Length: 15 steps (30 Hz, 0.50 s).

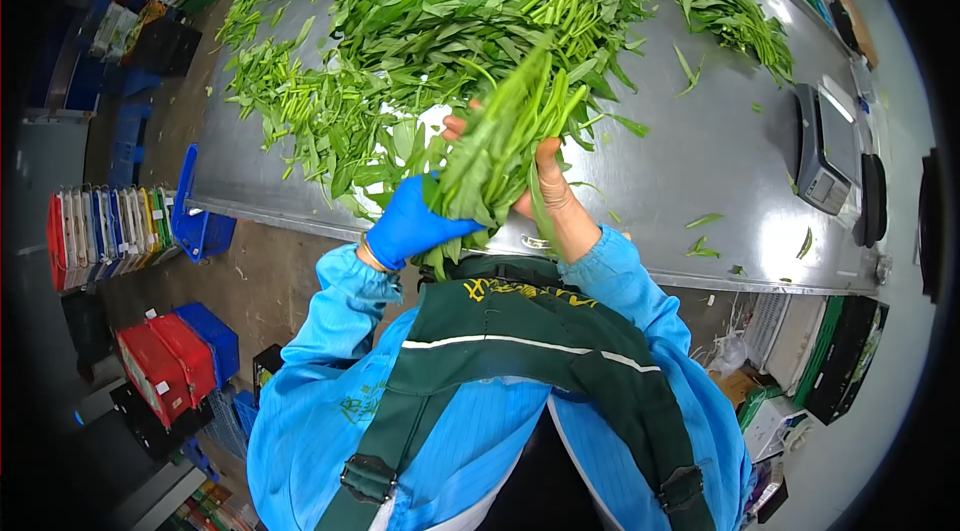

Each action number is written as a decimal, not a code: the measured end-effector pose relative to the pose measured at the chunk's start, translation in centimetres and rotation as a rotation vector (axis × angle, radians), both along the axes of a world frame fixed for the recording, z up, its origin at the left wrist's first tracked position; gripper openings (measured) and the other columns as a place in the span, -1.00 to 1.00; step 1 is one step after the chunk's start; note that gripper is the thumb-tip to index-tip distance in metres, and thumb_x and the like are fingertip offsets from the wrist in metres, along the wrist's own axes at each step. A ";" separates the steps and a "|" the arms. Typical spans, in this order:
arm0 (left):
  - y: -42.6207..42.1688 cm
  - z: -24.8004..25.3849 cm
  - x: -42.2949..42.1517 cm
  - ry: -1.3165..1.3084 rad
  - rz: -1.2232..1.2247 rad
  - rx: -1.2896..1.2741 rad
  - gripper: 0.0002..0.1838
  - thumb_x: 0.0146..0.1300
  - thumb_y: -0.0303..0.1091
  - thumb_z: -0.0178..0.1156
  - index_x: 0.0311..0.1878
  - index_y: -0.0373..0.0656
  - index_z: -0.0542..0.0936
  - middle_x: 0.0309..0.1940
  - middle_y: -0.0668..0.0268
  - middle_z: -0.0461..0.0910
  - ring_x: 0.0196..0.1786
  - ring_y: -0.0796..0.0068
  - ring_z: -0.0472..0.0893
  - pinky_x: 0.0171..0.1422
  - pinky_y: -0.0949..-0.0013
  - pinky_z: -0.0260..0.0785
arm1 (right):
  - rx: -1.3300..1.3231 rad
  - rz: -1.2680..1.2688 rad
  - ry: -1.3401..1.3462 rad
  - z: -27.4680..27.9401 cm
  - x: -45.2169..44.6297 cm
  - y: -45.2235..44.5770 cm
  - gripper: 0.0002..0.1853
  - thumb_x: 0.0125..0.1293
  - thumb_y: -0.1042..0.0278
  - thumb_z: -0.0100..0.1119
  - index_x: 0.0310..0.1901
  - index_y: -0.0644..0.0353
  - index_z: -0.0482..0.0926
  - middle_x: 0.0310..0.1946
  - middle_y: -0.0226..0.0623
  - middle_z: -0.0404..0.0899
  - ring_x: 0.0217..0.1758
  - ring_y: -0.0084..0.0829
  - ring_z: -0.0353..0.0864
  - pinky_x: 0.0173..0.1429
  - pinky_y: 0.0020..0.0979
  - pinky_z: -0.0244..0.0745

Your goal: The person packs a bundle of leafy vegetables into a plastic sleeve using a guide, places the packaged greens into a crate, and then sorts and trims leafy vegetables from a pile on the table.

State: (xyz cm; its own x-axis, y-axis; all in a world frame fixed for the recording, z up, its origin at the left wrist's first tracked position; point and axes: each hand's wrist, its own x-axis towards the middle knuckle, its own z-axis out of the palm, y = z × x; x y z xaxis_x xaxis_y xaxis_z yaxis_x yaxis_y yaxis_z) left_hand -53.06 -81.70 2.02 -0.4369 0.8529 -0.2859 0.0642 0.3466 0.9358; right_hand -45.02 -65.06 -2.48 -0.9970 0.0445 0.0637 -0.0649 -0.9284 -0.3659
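A bunch of leafy greens with long green stems (500,146), resembling water spinach, is held between my hands just above the table's near edge. My left hand (415,221), in a blue glove, is closed round the leafy lower end of the bunch. Bare, my right hand (555,191) cups the bunch from behind, its thumb on the right side and fingertips showing at the left. The bunch's upper tip is smeared by motion. Beyond it lies a large heap of the same greens (450,11), with shorter cut pieces (300,96) at its left.
The metal table (700,171) carries a digital scale (828,146) on the right and another pile of greens (735,16) at the back right. Loose leaves (703,249) lie near its front edge. Stacked crates (110,231) and red bins (165,366) stand on the floor at left.
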 end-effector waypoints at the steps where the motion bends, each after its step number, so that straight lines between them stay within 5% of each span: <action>1: 0.1 0.1 0.0 0.002 -0.003 0.001 -0.28 -0.11 -0.30 0.50 0.17 -0.28 0.43 -0.02 0.22 0.59 -0.01 0.43 0.58 0.10 0.33 0.42 | 0.012 -0.006 -0.003 0.4 0.2 0.2 0.17 -0.20 -0.32 0.41 0.38 0.20 0.10 0.25 -0.09 0.33 0.34 -0.19 0.30 0.40 -0.12 0.22; 4: 0.0 1.4 0.3 0.098 -0.227 -0.213 -0.20 -0.12 -0.27 0.50 0.23 -0.27 0.38 0.06 0.17 0.54 0.06 0.40 0.54 0.16 0.33 0.37 | -0.034 -0.005 0.006 -0.7 0.8 0.7 0.13 -0.13 -0.16 0.49 0.39 0.20 0.06 0.17 -0.06 0.41 0.29 -0.15 0.36 0.36 -0.09 0.29; 6: -0.8 2.5 0.2 -0.065 -0.187 0.037 -0.19 -0.15 -0.37 0.50 0.24 -0.27 0.37 0.06 0.22 0.54 0.11 0.41 0.50 0.25 0.34 0.31 | -0.020 0.050 0.031 -1.2 1.4 1.2 0.06 -0.07 0.00 0.49 0.38 0.21 0.07 0.09 -0.05 0.46 0.23 -0.13 0.43 0.32 -0.10 0.36; 8: -2.8 0.0 -1.6 -0.263 -0.219 0.130 -0.15 0.00 -0.18 0.46 0.33 -0.22 0.27 0.15 0.20 0.46 0.20 0.35 0.43 0.32 0.29 0.24 | -0.011 0.010 0.033 -1.4 1.6 1.3 -0.04 -0.05 0.07 0.48 0.34 0.24 0.15 -0.01 -0.07 0.52 0.13 -0.13 0.52 0.23 -0.12 0.45; 10: -4.8 -4.3 -2.8 -1.066 0.166 0.259 -0.19 0.15 0.07 0.29 0.35 -0.19 0.25 0.16 0.21 0.44 0.23 0.30 0.41 0.32 0.23 0.26 | 0.126 0.074 -0.016 -1.3 1.8 1.5 -0.06 -0.13 0.02 0.52 0.25 0.25 0.24 -0.14 -0.15 0.56 -0.04 -0.16 0.59 0.10 -0.20 0.52; 11: -4.5 -6.5 -3.2 -1.123 0.216 0.265 -0.18 0.18 0.29 0.07 0.32 -0.17 0.30 0.09 0.22 0.48 0.14 0.28 0.48 0.30 0.19 0.29 | 0.104 0.062 -0.043 -0.5 1.7 1.2 -0.12 -0.15 0.07 0.51 0.19 0.27 0.29 -0.18 -0.13 0.56 -0.13 -0.19 0.61 0.00 -0.24 0.55; 12: -3.2 -7.7 -3.2 -1.157 0.420 0.122 -0.27 0.26 0.27 0.00 0.28 -0.14 0.35 -0.02 0.26 0.53 -0.03 0.32 0.54 0.25 0.20 0.31 | 0.105 0.067 -0.040 -0.9 1.6 1.2 -0.12 -0.15 0.07 0.51 0.19 0.27 0.29 -0.18 -0.13 0.56 -0.13 -0.19 0.61 0.00 -0.24 0.55; 14: -2.4 -9.8 -4.7 -1.007 -0.005 0.008 -0.33 0.33 0.26 -0.11 0.23 -0.12 0.40 -0.12 0.25 0.56 -0.18 0.35 0.56 0.10 0.23 0.39 | 0.139 0.196 0.093 -1.9 1.6 1.3 -0.18 -0.11 0.17 0.46 0.20 0.30 0.30 -0.13 -0.12 0.58 -0.04 -0.20 0.61 0.09 -0.23 0.52; 15: 0.5 -4.6 -2.3 -1.275 0.109 0.186 -0.36 0.38 0.21 -0.16 0.18 -0.19 0.44 -0.18 0.23 0.58 -0.22 0.39 0.56 -0.06 0.30 0.43 | 0.219 0.199 0.073 -1.8 1.6 1.3 -0.18 -0.15 0.20 0.44 0.18 0.31 0.32 -0.13 -0.14 0.58 -0.03 -0.23 0.60 0.08 -0.24 0.52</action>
State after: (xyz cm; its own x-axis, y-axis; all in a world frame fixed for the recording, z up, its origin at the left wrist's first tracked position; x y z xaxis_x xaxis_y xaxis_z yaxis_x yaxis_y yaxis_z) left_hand -55.31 -81.17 -2.62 -0.0150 0.9020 -0.4315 -0.9242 0.1522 0.3502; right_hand -43.40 -63.78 -4.27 -0.9771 -0.1740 0.1222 0.0769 -0.8251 -0.5597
